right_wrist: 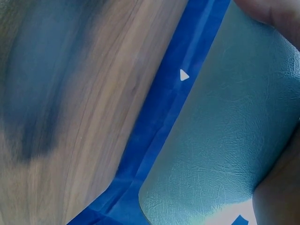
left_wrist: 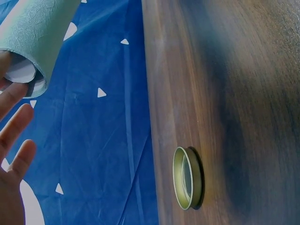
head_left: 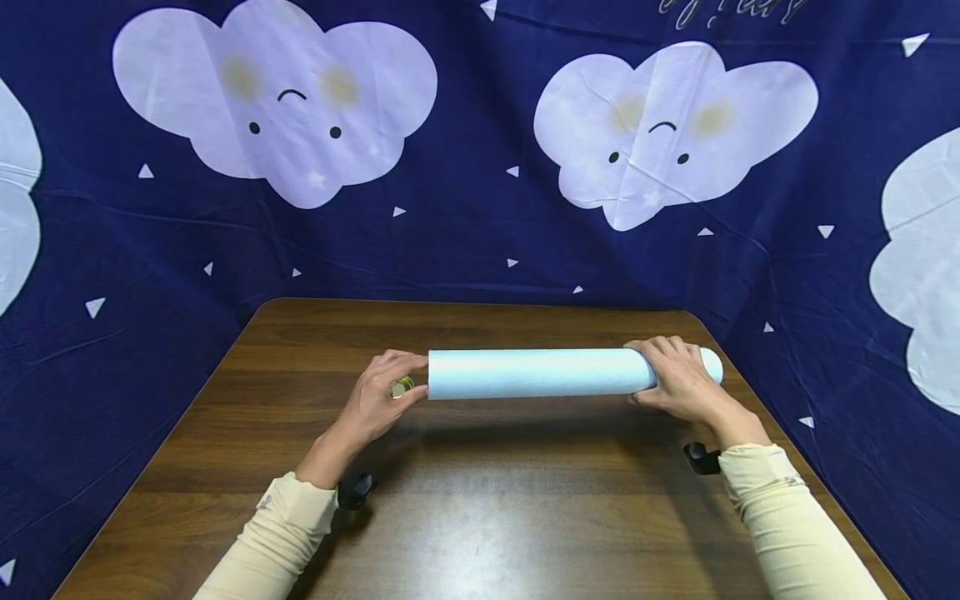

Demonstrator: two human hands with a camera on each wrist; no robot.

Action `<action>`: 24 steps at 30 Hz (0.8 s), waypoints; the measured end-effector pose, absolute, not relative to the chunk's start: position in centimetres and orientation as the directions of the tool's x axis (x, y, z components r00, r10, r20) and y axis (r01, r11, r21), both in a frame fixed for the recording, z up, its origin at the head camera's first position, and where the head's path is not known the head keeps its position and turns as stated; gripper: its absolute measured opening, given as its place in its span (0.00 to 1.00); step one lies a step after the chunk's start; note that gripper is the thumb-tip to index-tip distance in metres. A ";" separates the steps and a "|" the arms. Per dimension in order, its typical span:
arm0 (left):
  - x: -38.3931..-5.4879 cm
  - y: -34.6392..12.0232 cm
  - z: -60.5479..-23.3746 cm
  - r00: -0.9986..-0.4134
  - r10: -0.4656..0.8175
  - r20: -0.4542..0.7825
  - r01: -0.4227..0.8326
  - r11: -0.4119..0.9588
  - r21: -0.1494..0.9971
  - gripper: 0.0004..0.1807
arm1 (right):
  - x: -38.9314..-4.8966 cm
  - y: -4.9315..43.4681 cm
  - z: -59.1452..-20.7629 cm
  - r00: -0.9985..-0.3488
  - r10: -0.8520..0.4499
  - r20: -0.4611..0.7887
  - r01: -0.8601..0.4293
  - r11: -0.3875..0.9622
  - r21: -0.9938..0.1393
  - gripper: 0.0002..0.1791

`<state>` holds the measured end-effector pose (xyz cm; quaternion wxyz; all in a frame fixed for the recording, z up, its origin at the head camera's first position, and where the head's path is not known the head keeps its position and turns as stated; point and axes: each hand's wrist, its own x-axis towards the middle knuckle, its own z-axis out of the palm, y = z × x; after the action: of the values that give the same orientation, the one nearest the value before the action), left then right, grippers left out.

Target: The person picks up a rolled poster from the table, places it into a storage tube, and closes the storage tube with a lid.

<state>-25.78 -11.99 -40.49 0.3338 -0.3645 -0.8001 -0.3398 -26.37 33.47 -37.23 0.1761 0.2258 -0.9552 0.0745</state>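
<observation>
A brown wood-grain table [head_left: 487, 475] with rounded far corners bears a round, gold-coloured lid [left_wrist: 188, 178] on its left half.

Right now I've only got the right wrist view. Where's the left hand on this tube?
Observer: Head view: left hand is at the end of the tube opposite the right hand.
Operator: That end capped?
Observer: No. Left wrist view: its mouth is open, fingertips at it.
Operator: Loose parts about?
Observer: One: a round gold-coloured cap on the table, apart from the tube.
</observation>
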 end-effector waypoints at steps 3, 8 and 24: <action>-25.7 -12.1 -40.4 -0.523 0.348 0.778 0.807 0.495 0.321 0.25 | -26.3 33.6 -37.2 -0.840 -0.402 0.365 -0.454 0.889 -0.065 0.42; -25.8 -12.3 -40.3 -0.528 0.336 0.780 0.808 0.483 0.338 0.27 | -26.2 33.8 -37.1 -0.841 -0.399 0.366 -0.449 0.891 -0.061 0.42; -26.2 -13.9 -41.1 -0.779 0.245 0.577 0.581 0.628 0.518 0.27 | -26.0 34.1 -37.1 -0.834 -0.401 0.380 -0.455 0.889 -0.060 0.42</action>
<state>-26.17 -13.92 -41.11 0.2334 -0.2368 -0.8715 -0.3604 -25.98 34.12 -37.06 0.1816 0.2241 -0.9546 0.0743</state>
